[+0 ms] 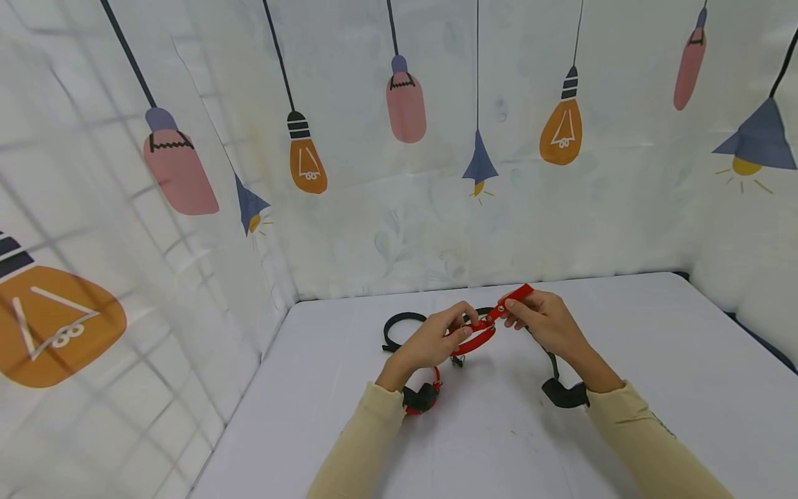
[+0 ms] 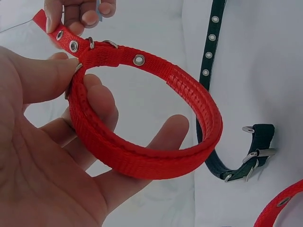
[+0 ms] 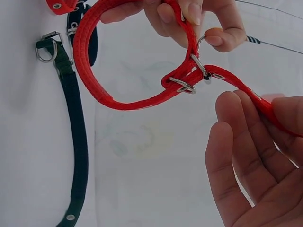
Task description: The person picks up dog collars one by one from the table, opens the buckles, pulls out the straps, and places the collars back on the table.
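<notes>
A red pet collar [image 1: 475, 342] with metal eyelets is held above the table, its strap looped through the buckle. My left hand [image 1: 430, 339] pinches it beside the buckle and D-ring, thumb and fingers on the band; the left wrist view shows the padded loop [image 2: 142, 165] hanging open over that hand. My right hand [image 1: 551, 322] pinches the strap's free end between thumb and fingers, other fingers extended. The strap end [image 3: 258, 101] runs from the buckle to this hand in the right wrist view.
On the white table [image 1: 486, 443] lie a curled dark collar [image 1: 393, 322] at left, a dark green collar [image 2: 208, 94] with eyelets toward the right, and another red collar [image 1: 438, 378] by my left wrist. A patterned cloth wall [image 1: 349, 242] stands behind.
</notes>
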The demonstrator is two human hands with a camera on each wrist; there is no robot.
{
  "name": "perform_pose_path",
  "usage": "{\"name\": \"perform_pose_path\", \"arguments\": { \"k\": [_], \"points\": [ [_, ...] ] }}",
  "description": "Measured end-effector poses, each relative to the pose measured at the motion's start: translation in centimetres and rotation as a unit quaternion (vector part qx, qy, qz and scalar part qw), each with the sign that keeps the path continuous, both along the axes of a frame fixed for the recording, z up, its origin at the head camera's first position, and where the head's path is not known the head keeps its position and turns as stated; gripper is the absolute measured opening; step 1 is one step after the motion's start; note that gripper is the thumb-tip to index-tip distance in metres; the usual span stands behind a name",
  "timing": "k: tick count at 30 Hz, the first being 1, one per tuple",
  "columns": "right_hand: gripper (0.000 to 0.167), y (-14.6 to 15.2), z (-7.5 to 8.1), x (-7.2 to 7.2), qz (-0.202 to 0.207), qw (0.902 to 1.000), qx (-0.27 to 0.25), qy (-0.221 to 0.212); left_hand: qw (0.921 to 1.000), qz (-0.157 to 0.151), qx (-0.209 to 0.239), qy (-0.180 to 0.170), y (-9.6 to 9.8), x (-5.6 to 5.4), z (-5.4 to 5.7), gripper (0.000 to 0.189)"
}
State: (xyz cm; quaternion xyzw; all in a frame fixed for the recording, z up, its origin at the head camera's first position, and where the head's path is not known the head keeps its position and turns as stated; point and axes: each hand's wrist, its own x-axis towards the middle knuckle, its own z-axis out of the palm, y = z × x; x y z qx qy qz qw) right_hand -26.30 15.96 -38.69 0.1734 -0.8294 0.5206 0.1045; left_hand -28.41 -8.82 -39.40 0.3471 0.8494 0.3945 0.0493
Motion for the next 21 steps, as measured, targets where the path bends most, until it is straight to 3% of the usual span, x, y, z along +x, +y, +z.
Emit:
{"name": "perform_pose_path", "arguments": {
  "k": [12,21],
  "points": [
    [0.026,-0.1,-0.1,0.2,-0.003,0.9997,0.015,0.018,0.9997,0.021,0.011,0.006,0.6,0.1,-0.5,0.009],
    [0.023,-0.1,0.0,0.4,0.022,0.9991,0.028,0.022,0.9957,0.082,0.027,0.033,1.3,0.1,-1.1,0.011]
  ]
}}
